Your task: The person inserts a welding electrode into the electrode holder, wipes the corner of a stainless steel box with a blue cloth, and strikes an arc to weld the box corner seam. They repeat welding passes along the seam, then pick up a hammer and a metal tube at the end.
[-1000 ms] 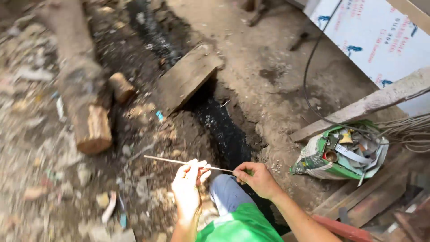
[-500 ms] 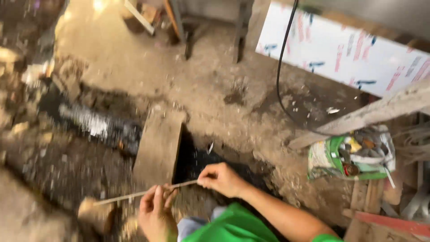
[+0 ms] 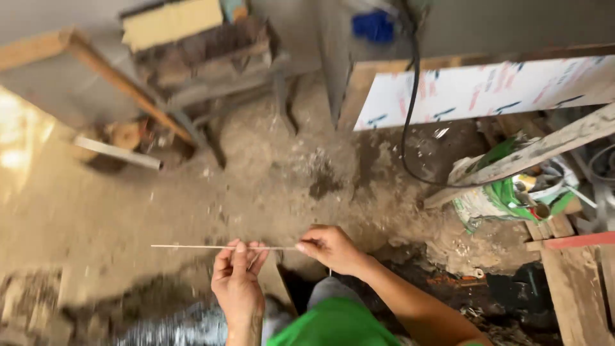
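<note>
I hold a thin pale stick [image 3: 218, 247] level in front of me with both hands. My left hand [image 3: 238, 282] comes up from below with its fingers [image 3: 240, 253] closed around the stick near its middle. My right hand [image 3: 330, 248] pinches the end of the stick on that side between thumb and fingertips, and the forearm runs back toward my green shirt [image 3: 333, 323]. The free end of the stick juts out past my left hand, over bare dirt floor [image 3: 269, 186].

Taking the stick as the mark: directly under it and my hands lies a wooden plank [image 3: 272, 285], with a dark wet ditch [image 3: 410, 275] beside and behind it. Well beyond the stick, farther from me, stands a rough wooden bench [image 3: 96, 61] with a dark cluttered frame beside it. Beyond and to the right-hand side of the stick leans a white printed board [image 3: 480, 90], with a black cable [image 3: 407, 115] hanging down across it. Off past my right hand sits a green and white sack [image 3: 506, 195] stuffed with scraps, with a grey wooden batten [image 3: 532, 154] lying across it, and wooden planks [image 3: 576, 282] lie nearer to me.
</note>
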